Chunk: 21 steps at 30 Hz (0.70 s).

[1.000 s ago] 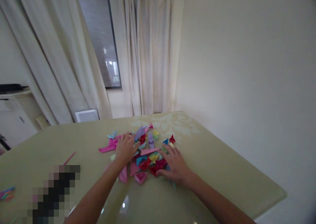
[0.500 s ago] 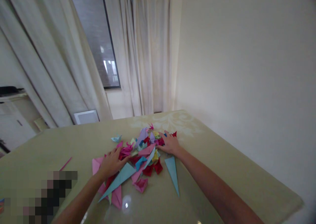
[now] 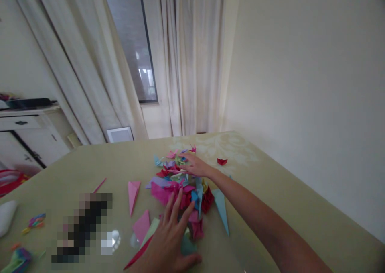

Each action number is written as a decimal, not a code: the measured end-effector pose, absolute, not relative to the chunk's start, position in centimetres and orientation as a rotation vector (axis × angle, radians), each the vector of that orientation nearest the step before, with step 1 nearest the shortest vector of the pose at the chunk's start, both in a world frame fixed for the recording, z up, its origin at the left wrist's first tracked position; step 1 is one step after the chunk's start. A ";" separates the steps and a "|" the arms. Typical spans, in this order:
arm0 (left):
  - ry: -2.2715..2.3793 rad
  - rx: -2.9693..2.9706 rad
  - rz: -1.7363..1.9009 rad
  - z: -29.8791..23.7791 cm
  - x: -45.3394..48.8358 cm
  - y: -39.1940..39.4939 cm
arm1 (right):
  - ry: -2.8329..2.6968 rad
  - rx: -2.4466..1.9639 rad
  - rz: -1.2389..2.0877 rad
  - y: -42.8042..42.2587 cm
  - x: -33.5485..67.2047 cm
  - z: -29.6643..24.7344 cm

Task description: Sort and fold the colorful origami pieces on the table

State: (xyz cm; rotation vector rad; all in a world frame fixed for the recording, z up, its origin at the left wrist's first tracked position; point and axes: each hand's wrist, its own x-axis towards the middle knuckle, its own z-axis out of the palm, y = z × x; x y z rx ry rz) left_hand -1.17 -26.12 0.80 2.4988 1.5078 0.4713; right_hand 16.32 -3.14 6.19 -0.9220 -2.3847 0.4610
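Observation:
A heap of folded coloured paper pieces (image 3: 180, 184) lies in the middle of the pale green table (image 3: 270, 192). My left hand (image 3: 171, 237) rests flat on the near side of the heap with fingers spread. My right hand (image 3: 195, 166) reaches across to the far side, fingers stretched over pink and red pieces. A light blue triangle (image 3: 221, 208) lies under my right forearm. One pink triangle (image 3: 132, 190) and another pink piece (image 3: 141, 227) lie just left of the heap. A small red piece (image 3: 222, 161) sits apart at the far right.
A thin pink strip (image 3: 99, 184) lies left of the heap. A blurred-out dark object (image 3: 81, 229) sits at the near left. Small colourful scraps (image 3: 34, 221) and a white object (image 3: 6, 216) lie at the left edge. Curtains, a window and a white cabinet (image 3: 27, 140) stand behind.
My left hand has pulled back toward me onto the near edge of the heap. The right hand slid leftward across the far side. Pieces have spread out; the view has shifted.

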 end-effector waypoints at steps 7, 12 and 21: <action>1.320 2.738 0.369 2.1 5.0 -21.8 | -1.977 -1.320 0.240 -7.0 24.9 6.0; 1.597 2.743 0.435 3.2 5.6 -16.5 | -1.787 -1.828 0.056 -11.7 29.4 2.3; 2.049 2.582 0.656 1.8 -5.1 -23.0 | -1.840 -1.703 0.287 -12.5 29.7 -0.8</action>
